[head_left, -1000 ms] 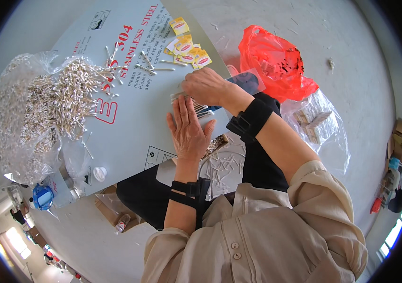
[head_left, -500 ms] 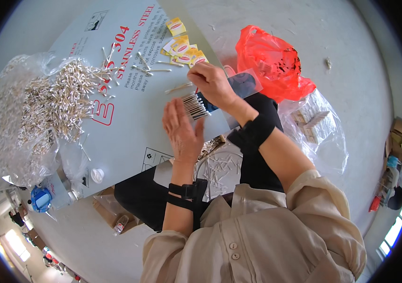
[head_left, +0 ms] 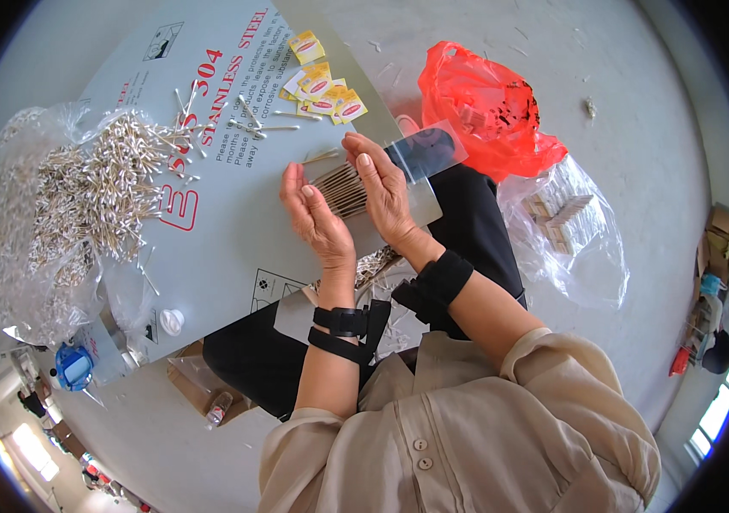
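A row of cotton swabs (head_left: 343, 190) lies side by side on the table's near right part, between my two hands. My left hand (head_left: 320, 221) stands at the left of the row, its fingers stretched out and touching or very near the swab ends. On the opposite side my right hand (head_left: 388, 195) reaches over the other ends, fingers extended, hiding them. A clear plastic sleeve (head_left: 433, 152) sticks out beyond my right hand past the table edge. One or two loose swabs (head_left: 321, 156) rest just above the row.
A clear bag (head_left: 14, 231) spills a big heap of swabs (head_left: 103, 192) at left. Yellow-and-white cards (head_left: 323, 90) lie near the far right edge. Right of the table are a red plastic bag (head_left: 480, 120) and a clear bag of packed swabs (head_left: 565, 214). A white cap (head_left: 171, 322) sits near the front.
My right hand has come down from above the row to its right side, its fingers uncurling. My left hand has shifted slightly left and turned on edge. More of the row shows.
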`<move>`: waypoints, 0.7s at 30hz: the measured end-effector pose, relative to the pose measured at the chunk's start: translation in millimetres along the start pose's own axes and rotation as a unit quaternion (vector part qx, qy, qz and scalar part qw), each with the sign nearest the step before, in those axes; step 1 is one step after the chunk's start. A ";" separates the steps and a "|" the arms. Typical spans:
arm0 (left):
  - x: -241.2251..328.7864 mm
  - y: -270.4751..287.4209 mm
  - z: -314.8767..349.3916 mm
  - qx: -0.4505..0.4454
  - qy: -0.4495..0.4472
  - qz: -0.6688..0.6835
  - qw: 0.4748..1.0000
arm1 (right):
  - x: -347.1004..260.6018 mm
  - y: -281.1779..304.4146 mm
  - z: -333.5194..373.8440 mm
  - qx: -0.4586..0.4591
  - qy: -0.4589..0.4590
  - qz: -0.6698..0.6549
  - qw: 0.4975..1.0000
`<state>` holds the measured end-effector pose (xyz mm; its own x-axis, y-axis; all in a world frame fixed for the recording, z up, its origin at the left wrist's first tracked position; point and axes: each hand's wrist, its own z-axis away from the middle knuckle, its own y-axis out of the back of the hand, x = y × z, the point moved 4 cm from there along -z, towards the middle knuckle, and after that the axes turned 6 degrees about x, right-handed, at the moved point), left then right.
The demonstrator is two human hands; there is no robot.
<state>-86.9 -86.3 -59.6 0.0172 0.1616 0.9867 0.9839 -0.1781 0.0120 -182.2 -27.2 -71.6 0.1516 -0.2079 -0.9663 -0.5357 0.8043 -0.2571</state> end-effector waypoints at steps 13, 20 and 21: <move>25.8 2.1 22.5 -0.276 -0.242 -0.489 0.791 | -5.5 26.0 2.0 0.042 -0.083 -0.163 0.982; 16.2 5.8 19.5 -0.260 -0.222 -0.437 0.832 | -6.7 22.1 5.3 0.030 -0.080 -0.136 0.987; 15.6 11.5 17.0 -0.216 -0.231 -0.360 0.877 | -6.0 21.9 2.8 0.032 -0.081 -0.136 0.987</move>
<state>-72.3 -69.3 -46.8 -0.4125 0.7426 0.5277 0.6114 -0.2038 0.7647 -192.6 -6.8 -71.4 0.4157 -0.3340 -0.8460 -0.4046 0.7652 -0.5009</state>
